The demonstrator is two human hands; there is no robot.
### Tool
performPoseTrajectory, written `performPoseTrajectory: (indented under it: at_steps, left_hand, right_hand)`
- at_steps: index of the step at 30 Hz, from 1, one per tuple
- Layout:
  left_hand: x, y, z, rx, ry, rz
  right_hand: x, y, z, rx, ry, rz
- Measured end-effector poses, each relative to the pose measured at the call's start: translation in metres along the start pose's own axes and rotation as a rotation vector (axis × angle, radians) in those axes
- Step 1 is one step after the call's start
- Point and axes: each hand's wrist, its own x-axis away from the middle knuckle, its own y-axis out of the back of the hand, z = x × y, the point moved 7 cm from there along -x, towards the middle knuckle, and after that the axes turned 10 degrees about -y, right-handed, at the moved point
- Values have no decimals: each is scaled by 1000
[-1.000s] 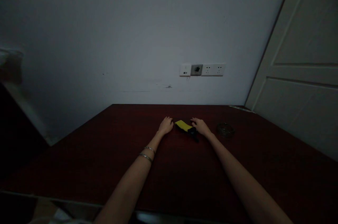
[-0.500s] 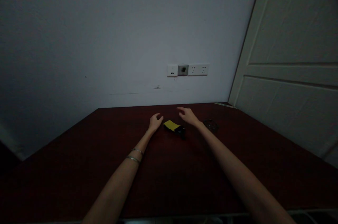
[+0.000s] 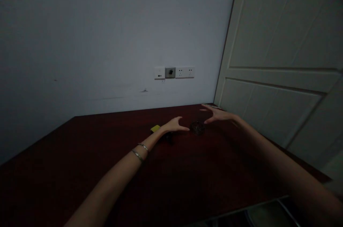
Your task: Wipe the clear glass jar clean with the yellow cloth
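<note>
A dark, see-through round dish, perhaps a glass ashtray [image 3: 197, 127], lies on the dark red table [image 3: 150, 177]. On its left is my left hand [image 3: 174, 125], thumb and fingers apart with nothing between them. My right hand [image 3: 215, 114] is held at its right side, fingers spread and curved toward it. Neither hand appears to touch the dish. Behind my left wrist lies a yellow and black object [image 3: 155, 128], mostly covered by the forearm; its kind is unclear.
Along the table's far edge runs a pale wall with a row of sockets [image 3: 174, 72]. A white panelled door [image 3: 268, 95] stands close along the right side. A thin strip [image 3: 211, 106] lies at the back right corner. The scene is dim.
Both hands have moved right, from around the yellow and black object to either side of the round dish. My left arm now crosses that object. The view has turned right.
</note>
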Motion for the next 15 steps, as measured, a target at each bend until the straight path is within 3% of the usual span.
performPoseTrajectory:
  at_steps: [3,7,15]
  left_hand:
    - [-13,-29,-4,-27,-2,64]
    - [-23,-53,-11,-45,-31,124]
    - [-27,-66,-21,-32,-81,104]
  right_hand:
    - [4,-19,-29,-61,-79,61]
    - [1,-43,-48,-106,-97,110]
    - [-3,-62,-55,-217,-59,118]
